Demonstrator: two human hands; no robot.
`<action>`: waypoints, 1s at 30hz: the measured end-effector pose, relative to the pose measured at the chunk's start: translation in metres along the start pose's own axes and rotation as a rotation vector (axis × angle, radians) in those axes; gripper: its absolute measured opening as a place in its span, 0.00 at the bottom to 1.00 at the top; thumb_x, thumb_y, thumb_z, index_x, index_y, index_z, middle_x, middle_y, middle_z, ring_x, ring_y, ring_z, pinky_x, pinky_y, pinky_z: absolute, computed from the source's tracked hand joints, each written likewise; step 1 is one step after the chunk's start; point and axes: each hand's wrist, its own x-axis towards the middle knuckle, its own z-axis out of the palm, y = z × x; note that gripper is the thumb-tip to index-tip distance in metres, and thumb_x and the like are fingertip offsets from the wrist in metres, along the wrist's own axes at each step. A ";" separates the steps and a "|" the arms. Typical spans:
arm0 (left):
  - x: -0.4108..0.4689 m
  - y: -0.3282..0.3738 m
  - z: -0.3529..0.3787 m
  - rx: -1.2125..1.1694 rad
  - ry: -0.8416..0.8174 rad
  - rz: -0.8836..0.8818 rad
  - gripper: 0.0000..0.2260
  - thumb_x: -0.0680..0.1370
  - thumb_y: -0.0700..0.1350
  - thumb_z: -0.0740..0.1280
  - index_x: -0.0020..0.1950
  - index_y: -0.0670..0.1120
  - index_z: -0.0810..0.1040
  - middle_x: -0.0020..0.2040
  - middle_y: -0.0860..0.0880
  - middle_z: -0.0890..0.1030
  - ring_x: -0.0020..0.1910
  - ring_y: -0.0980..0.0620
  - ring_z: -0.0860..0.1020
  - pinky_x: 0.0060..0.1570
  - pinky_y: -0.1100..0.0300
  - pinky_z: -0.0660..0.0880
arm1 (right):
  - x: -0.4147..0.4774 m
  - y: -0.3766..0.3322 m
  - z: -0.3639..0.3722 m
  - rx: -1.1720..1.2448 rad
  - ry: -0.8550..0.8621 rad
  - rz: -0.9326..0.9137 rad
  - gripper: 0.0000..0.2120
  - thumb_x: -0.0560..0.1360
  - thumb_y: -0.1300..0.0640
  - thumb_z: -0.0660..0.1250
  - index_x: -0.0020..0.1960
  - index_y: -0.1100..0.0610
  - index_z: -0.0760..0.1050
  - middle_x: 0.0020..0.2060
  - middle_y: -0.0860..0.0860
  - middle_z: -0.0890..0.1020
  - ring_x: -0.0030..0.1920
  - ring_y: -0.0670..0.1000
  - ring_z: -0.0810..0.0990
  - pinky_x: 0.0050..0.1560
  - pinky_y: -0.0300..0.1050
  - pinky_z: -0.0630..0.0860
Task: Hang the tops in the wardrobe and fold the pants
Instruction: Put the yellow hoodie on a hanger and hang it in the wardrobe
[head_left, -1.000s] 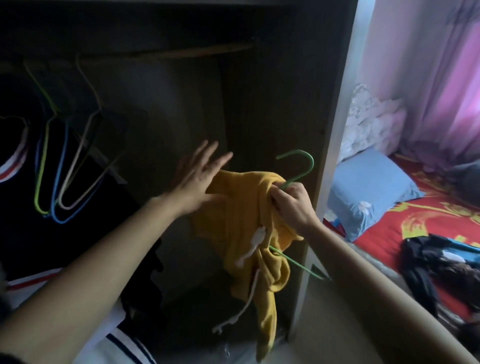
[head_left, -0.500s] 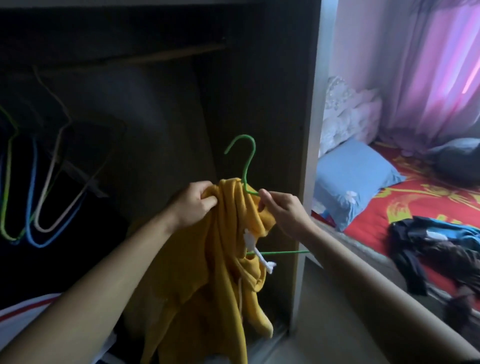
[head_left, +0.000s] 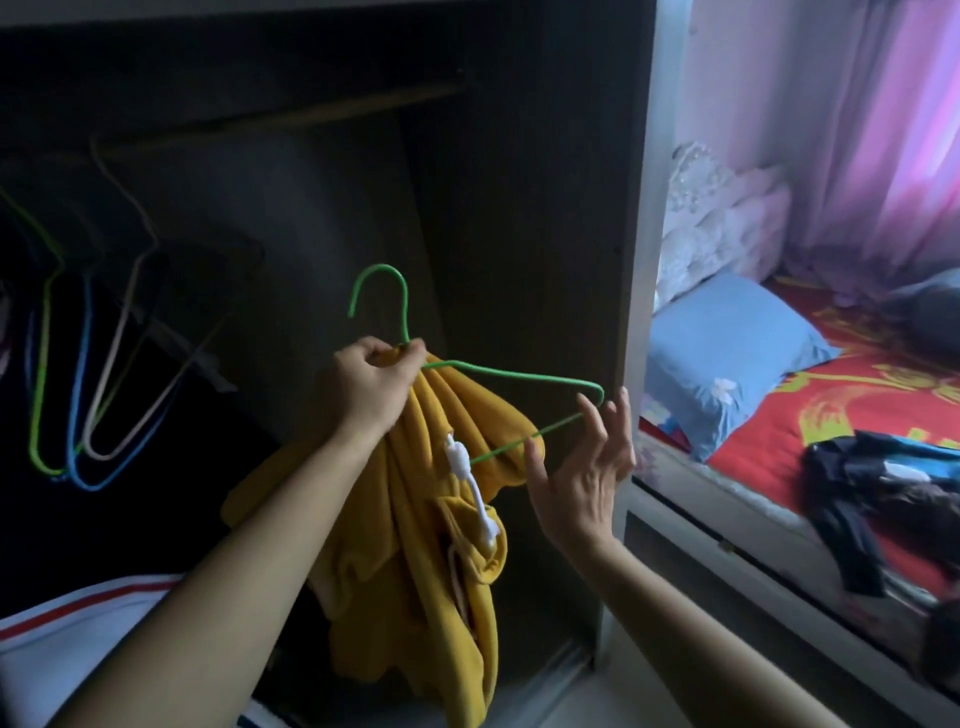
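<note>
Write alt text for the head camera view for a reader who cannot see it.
A person's left hand pinches a bunched yellow top at the neck of a green hanger, while the open right hand touches the hanger's bare right end. They stand before a dark wardrobe with empty hangers on its rail; a bed with dark clothes lies to the right.

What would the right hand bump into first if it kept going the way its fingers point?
Probably the green hanger: the right hand is open, fingertips pointing up at its right end, nearly touching. Depth is hard to judge.
</note>
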 end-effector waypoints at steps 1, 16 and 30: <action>0.000 0.003 -0.005 -0.004 0.034 0.003 0.13 0.72 0.61 0.70 0.36 0.53 0.77 0.31 0.58 0.78 0.32 0.70 0.77 0.22 0.77 0.66 | -0.010 0.005 0.003 0.033 0.013 0.075 0.39 0.71 0.43 0.72 0.75 0.49 0.56 0.79 0.54 0.47 0.77 0.55 0.53 0.73 0.56 0.54; -0.013 -0.008 -0.046 -0.083 -0.138 0.075 0.08 0.68 0.47 0.78 0.44 0.47 0.84 0.32 0.63 0.82 0.33 0.67 0.79 0.31 0.77 0.70 | 0.005 0.022 0.020 0.191 -0.841 0.819 0.19 0.59 0.44 0.74 0.41 0.58 0.83 0.35 0.53 0.85 0.35 0.52 0.85 0.32 0.46 0.82; -0.038 -0.075 -0.034 0.510 -0.507 0.213 0.19 0.64 0.51 0.77 0.55 0.54 0.84 0.51 0.54 0.85 0.51 0.54 0.82 0.51 0.69 0.70 | 0.111 0.004 -0.037 0.106 -0.502 0.522 0.11 0.73 0.49 0.64 0.43 0.56 0.80 0.38 0.54 0.82 0.39 0.52 0.81 0.32 0.41 0.77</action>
